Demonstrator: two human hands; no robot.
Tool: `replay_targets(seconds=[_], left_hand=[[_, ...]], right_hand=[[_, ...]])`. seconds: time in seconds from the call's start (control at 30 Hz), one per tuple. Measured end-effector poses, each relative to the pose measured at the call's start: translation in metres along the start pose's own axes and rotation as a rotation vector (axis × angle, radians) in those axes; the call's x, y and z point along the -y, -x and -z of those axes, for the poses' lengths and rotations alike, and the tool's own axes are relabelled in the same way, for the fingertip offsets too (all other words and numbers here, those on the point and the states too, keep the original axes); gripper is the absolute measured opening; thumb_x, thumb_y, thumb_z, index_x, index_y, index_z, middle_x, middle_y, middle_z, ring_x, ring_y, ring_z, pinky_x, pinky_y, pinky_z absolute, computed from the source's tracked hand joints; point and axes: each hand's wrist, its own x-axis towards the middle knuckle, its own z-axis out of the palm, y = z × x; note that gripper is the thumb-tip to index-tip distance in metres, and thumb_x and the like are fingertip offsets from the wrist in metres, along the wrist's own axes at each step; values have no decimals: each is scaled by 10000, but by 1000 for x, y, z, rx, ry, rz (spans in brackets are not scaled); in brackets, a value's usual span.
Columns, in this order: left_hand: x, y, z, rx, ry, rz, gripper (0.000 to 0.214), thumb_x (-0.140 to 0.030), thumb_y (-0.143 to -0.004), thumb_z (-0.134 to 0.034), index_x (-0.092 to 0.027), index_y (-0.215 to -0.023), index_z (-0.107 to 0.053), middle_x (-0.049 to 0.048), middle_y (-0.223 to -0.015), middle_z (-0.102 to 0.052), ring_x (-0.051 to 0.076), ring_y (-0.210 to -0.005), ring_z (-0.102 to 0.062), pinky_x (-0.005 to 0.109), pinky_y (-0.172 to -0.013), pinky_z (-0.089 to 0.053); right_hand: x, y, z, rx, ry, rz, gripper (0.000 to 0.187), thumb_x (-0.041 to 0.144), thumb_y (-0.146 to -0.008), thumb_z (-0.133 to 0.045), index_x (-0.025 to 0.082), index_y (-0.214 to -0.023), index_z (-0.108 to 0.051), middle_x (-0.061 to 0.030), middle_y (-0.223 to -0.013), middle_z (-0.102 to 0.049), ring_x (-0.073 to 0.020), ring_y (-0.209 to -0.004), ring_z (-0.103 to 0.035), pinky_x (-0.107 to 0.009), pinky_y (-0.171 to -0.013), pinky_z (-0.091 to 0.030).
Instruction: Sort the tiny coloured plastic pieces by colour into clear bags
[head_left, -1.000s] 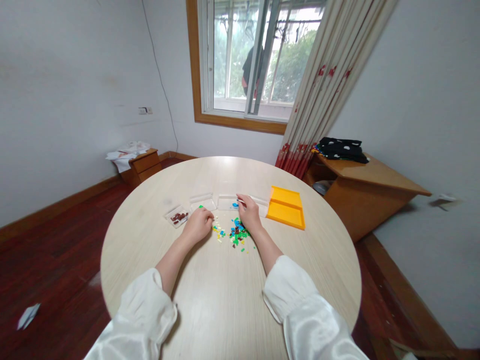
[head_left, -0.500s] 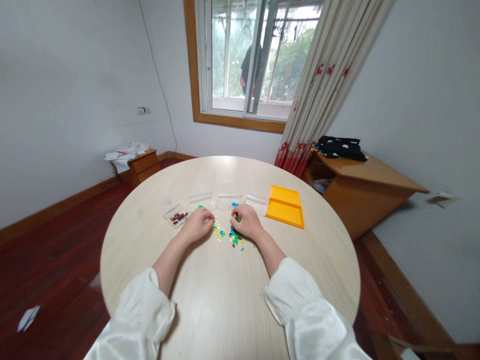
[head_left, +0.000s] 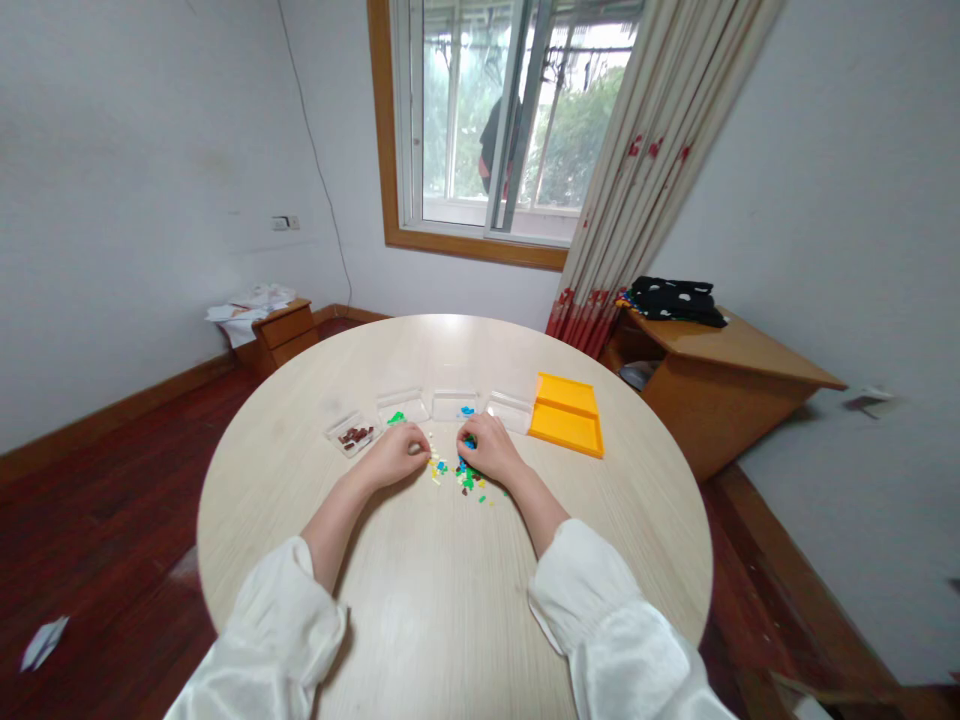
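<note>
Small coloured plastic pieces (head_left: 469, 480) in green, blue, yellow, white and brown lie scattered on the table between my hands. My left hand (head_left: 396, 455) rests at the left side of the pile, thumb and fingertips pinched together by the white and yellow bits; what they hold is too small to make out. On the pile's right side, my right hand (head_left: 489, 448) curls over blue and green pieces, its fingertips closed and partly hidden. Brown pieces (head_left: 355, 437) lie in a clear tray (head_left: 346, 452) left of my left hand. Green pieces (head_left: 395, 418) sit in the clear tray just beyond it.
A third clear tray (head_left: 448, 404) holds a few blue pieces (head_left: 467, 411), and another clear tray (head_left: 509, 405) stands to its right. Beside that lies an open yellow case (head_left: 566, 425). The round table (head_left: 442, 600) has a curved edge all around.
My left hand has shifted slightly down and left, showing more green pieces in the tray behind it. My right hand has moved only a little. The view has turned slightly.
</note>
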Motion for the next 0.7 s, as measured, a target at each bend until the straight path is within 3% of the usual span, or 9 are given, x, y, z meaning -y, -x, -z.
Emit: replay_targets(seconds=[0.17, 0.37, 0.7], left_hand=[[1, 0, -4, 12, 5, 4, 171, -203, -705, -512, -151, -688, -674, 54, -758, -661, 171, -768, -589, 301, -771, -450], [1, 0, -7, 4, 2, 7, 165, -191, -691, -509, -152, -670, -668, 64, -761, -665, 173, -754, -595, 288, -742, -451], [-4, 0, -7, 12, -34, 28, 174, -185, -693, -501, -137, -675, -667, 72, -753, -657, 161, -724, -579, 263, -710, -439]], right_hand=[[-2, -2, -1, -104, -63, 26, 93, 132, -779, -539, 183, -726, -595, -56, -790, -619, -200, -823, -530, -321, -777, -385], [-11, -6, -9, -300, -166, -99, 133, 173, -819, -467, 188, -812, -599, -60, -803, -646, -183, -777, -584, -291, -736, -445], [-24, -11, -16, -383, -279, -181, 167, 179, -798, -483, 169, -831, -647, -72, -830, -672, -183, -771, -614, -300, -720, -497]])
